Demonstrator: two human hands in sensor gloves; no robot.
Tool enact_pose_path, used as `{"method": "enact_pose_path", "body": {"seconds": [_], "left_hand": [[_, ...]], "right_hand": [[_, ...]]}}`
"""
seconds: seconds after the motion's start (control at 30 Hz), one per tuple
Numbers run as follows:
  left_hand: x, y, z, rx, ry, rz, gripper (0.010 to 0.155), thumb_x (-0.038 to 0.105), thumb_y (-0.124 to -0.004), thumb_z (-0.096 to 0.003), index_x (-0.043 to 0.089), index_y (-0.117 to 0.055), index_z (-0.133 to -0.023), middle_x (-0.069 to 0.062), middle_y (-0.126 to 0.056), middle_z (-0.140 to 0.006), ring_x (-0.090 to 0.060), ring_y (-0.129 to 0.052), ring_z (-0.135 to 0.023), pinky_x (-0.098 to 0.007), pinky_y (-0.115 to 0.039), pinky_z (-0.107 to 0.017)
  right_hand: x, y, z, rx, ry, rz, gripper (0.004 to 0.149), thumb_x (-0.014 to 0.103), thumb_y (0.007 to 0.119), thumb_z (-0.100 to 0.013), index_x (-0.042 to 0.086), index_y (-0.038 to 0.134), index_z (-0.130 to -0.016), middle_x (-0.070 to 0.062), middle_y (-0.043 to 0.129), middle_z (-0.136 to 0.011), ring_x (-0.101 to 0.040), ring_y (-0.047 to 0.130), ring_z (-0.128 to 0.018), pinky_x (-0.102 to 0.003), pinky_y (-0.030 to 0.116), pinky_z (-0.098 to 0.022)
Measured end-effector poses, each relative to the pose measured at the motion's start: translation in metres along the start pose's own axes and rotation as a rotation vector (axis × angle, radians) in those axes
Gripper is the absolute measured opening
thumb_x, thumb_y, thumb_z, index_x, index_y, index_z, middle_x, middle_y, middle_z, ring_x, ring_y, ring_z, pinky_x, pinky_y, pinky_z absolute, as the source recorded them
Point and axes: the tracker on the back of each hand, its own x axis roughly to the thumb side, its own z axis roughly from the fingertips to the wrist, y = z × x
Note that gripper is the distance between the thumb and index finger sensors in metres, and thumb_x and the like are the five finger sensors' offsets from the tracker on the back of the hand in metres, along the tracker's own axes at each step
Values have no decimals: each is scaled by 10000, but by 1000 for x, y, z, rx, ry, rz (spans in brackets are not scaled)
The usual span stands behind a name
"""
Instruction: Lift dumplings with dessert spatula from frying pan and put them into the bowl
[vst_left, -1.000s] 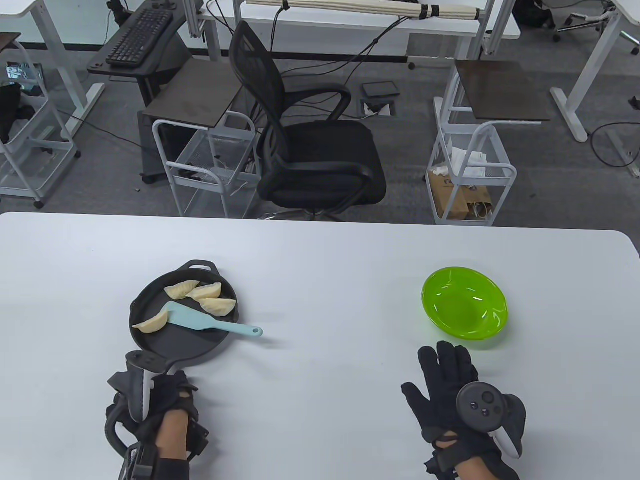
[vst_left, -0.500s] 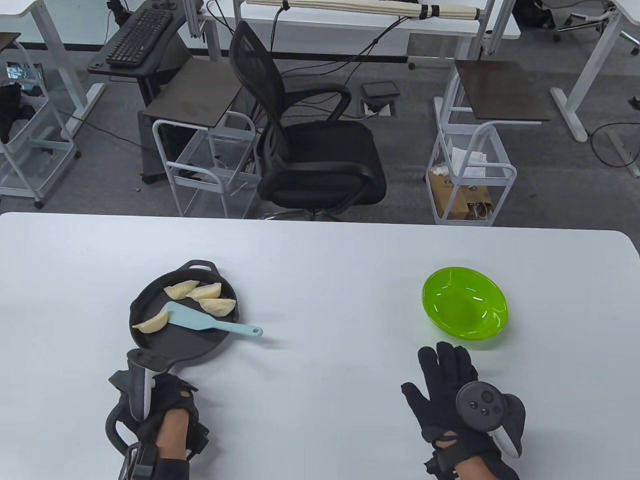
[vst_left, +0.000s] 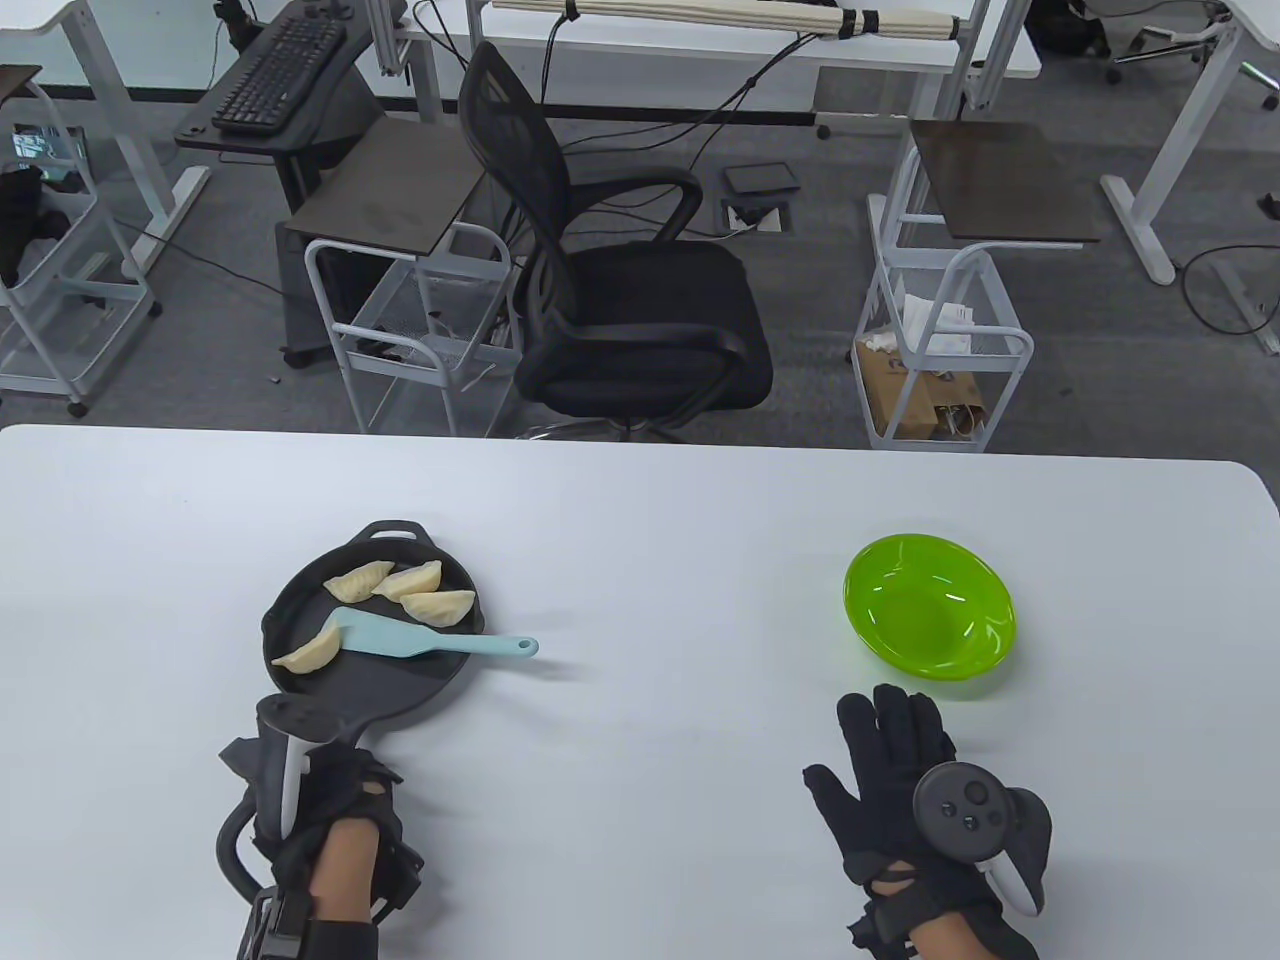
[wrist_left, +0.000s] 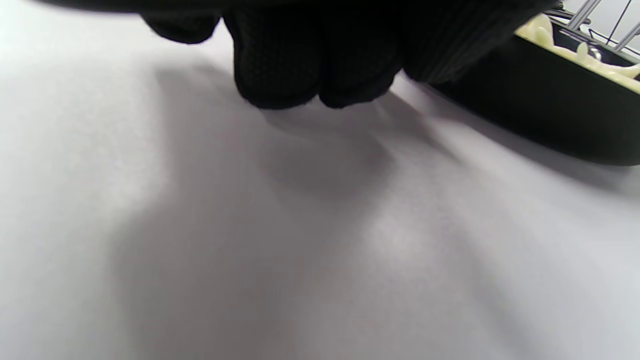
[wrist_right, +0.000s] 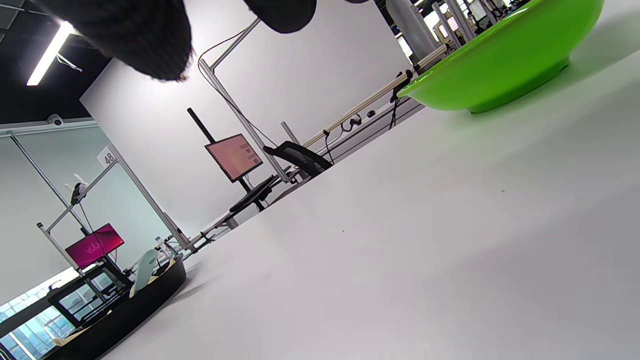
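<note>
A white table (vst_left: 640, 520) seen from above. On its left side sits a black frying pan (vst_left: 300, 610) holding four pale dumplings (vst_left: 436, 605) and a light blue dessert spatula (vst_left: 400, 640), whose blade lies in the pan beside one dumpling while its handle sticks out over the right rim. The gloved left hand (vst_left: 330, 800) is at the pan's near handle, its fingers curled under. The overhead view hides the grip behind the tracker. The left wrist view shows curled fingertips (wrist_left: 280, 75) just above the tabletop beside the pan's wall, though whether they clasp the handle cannot be told. On the right stands an empty green bowl (vst_left: 930, 620). The right hand (vst_left: 900, 770) lies flat just before it, fingers straight and spread, holding nothing. The right wrist view shows the bowl from the side and the pan far off.
</note>
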Motion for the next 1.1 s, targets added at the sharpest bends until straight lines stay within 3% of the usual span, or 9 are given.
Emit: {"method": "enact_pose_path", "body": {"seconds": [0.57, 1.1], "left_hand": [[8, -8, 3, -127, -146, 147, 540, 526, -753, -490, 237, -689, -941, 127, -1011, -515, -130, -997, -476, -479, -745, -594], [18, -8, 18, -99, -221, 177, 543, 529, -745, -490, 210, -695, -927, 153, -1006, -459, -105, -1005, -414, -460, -783, -556]], "right_hand": [[-1, 0, -1, 11, 5, -12, 750, 514, 731, -558, 143, 376, -1104, -224, 162, -1128, -554, 43, -997, -689, 99, -718], [-1, 1, -1, 11, 5, -12, 750, 514, 731, -558, 144, 374, -1104, -224, 165, -1128, -554, 41, -998, -689, 101, -718]]}}
